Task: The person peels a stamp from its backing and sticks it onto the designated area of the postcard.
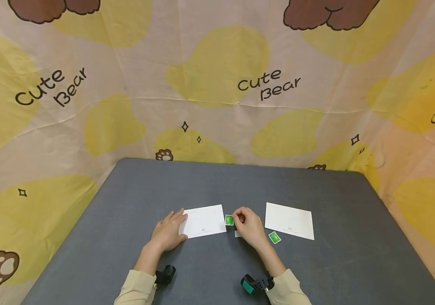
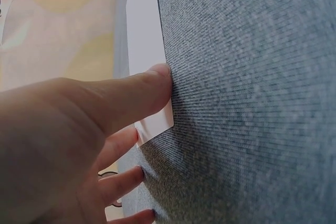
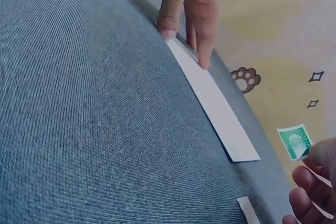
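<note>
My left hand (image 1: pixel 169 231) rests on the left end of a white rectangular card (image 1: pixel 204 222), its thumb at the near edge and its fingers spread across the far part. Faint small print marks the card's near side. Just beyond the card's right end, my right hand (image 1: pixel 251 228) pinches a small green stamp (image 3: pixel 295 142) with a white border between thumb and finger. The right wrist view shows this stamp held up off the table, slightly curved. Partly covered by the right hand in the head view is a small white slip (image 1: pixel 238 234) on the table.
A second white card (image 1: pixel 289 221) lies to the right, slightly turned. Near its lower left corner is another green stamp (image 1: pixel 274 237). The grey tabletop (image 1: pixel 210 182) ends at a cloth backdrop (image 1: pixel 217 84) printed with yellow patches and lettering.
</note>
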`<state>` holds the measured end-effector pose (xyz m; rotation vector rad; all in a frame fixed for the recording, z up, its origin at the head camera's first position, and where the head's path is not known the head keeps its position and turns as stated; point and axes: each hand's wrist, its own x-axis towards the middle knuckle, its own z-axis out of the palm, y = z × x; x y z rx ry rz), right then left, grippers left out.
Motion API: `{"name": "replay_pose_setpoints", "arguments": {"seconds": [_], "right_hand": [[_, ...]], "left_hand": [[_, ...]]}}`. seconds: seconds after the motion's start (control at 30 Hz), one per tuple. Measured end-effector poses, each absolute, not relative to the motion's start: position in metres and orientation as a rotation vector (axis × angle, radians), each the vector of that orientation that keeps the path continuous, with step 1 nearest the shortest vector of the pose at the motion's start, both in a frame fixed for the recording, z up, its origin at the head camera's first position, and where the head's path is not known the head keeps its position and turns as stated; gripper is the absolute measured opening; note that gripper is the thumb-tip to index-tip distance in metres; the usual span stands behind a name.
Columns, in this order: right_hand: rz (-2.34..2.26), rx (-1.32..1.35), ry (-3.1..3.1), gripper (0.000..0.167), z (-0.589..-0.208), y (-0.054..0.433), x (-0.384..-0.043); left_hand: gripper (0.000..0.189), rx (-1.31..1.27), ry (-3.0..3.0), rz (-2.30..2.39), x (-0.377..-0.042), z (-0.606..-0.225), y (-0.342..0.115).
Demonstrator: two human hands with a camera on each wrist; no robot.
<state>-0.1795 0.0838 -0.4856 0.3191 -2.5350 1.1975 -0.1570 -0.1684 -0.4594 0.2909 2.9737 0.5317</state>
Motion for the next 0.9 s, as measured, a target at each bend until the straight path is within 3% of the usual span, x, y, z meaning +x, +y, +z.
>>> {"name": "replay_pose_setpoints", "arguments": {"seconds": [0.9], "right_hand": [[1.174,0.300,-2.580,0.004,-0.492,0.066,-0.204]], "left_hand": [[0.061,0.264,2.984,0.530,-0.157,-0.462,-0.168]]}}
